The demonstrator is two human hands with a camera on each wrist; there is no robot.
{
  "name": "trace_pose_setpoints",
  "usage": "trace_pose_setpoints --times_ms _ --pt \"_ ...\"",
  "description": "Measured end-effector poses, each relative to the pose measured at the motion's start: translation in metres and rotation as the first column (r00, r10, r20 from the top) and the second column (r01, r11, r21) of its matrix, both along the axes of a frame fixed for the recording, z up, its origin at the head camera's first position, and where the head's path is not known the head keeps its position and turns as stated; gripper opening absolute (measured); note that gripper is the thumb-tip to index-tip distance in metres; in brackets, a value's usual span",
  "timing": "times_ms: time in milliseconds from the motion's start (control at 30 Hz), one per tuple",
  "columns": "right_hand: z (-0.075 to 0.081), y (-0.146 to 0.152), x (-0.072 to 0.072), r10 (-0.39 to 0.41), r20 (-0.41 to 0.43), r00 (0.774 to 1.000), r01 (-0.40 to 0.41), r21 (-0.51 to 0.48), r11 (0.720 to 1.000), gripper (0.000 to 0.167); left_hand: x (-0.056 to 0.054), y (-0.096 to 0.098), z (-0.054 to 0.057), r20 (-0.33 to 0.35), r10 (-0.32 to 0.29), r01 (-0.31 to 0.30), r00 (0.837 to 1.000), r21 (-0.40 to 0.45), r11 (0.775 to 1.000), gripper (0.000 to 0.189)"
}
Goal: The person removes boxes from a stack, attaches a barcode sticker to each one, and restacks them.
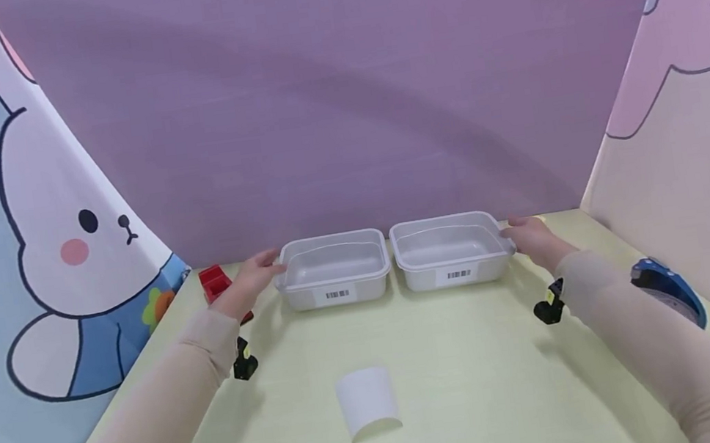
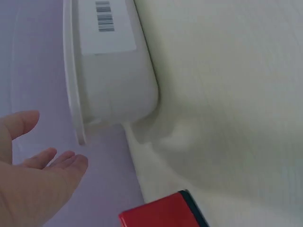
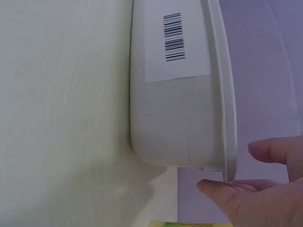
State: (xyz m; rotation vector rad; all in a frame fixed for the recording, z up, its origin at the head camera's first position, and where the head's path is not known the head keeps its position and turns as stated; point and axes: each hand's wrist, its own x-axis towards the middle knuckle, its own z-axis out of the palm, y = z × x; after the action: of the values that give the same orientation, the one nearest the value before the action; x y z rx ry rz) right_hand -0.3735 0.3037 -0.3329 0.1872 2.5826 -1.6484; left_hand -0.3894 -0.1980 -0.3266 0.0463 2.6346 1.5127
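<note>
Two white plastic tubs stand side by side at the back of the table, each with a barcode label on its front: the left tub (image 1: 337, 294) and the right tub (image 1: 457, 273). My left hand (image 1: 257, 276) is at the left tub's outer end. In the left wrist view its thumb and fingers are spread, with a gap between them and the rim. At the right tub's outer end is my right hand (image 1: 535, 240). Its fingers (image 3: 220, 191) reach below the rim in the right wrist view, while the thumb stands apart; whether they touch is unclear.
A red object (image 1: 214, 281) with a dark edge lies beside my left hand. A curved white sheet (image 1: 368, 401) rests in front. By the right wall is a blue rounded object (image 1: 676, 289), partly behind my sleeve. Something yellow (image 3: 189, 224) shows below my right hand.
</note>
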Motion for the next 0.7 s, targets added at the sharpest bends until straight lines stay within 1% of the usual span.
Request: trace_pose_setpoints --times_ms 67,133,267,367,467,600,700 --pt "-0.004 0.0 -0.001 -0.007 0.017 1.0 0.007 -0.001 1.0 0.059 -0.005 -0.003 -0.006 0.022 0.004 -0.004 1.0 -0.002 1.0 0.064" --pt "-0.007 -0.001 -0.002 -0.025 0.028 0.999 0.025 0.0 1.0 0.052 -0.006 -0.005 -0.012 0.054 0.004 -0.004 0.999 0.006 1.0 0.064" --pt "-0.012 0.0 -0.002 -0.031 0.021 0.999 0.031 -0.001 1.0 0.04 -0.004 -0.006 -0.023 0.087 -0.014 0.006 0.996 0.097 0.995 0.062" --pt "-0.012 0.003 0.0 -0.014 0.008 1.0 0.014 -0.004 1.0 0.037 -0.005 -0.005 -0.029 0.091 -0.015 -0.002 0.996 0.187 0.982 0.057" --pt "-0.012 0.006 0.003 -0.009 -0.006 1.0 0.009 -0.017 1.0 0.035 -0.008 -0.004 -0.032 0.102 -0.016 -0.009 0.995 0.245 0.969 0.053" --pt "-0.009 0.008 0.006 -0.016 -0.005 1.0 0.015 -0.054 0.998 0.04 -0.009 -0.004 -0.034 0.109 -0.024 -0.007 0.994 0.271 0.963 0.052" --pt "-0.005 0.009 0.008 -0.026 -0.022 0.999 0.024 -0.068 0.997 0.04 -0.011 -0.004 -0.035 0.109 -0.02 -0.014 0.994 0.298 0.954 0.052"
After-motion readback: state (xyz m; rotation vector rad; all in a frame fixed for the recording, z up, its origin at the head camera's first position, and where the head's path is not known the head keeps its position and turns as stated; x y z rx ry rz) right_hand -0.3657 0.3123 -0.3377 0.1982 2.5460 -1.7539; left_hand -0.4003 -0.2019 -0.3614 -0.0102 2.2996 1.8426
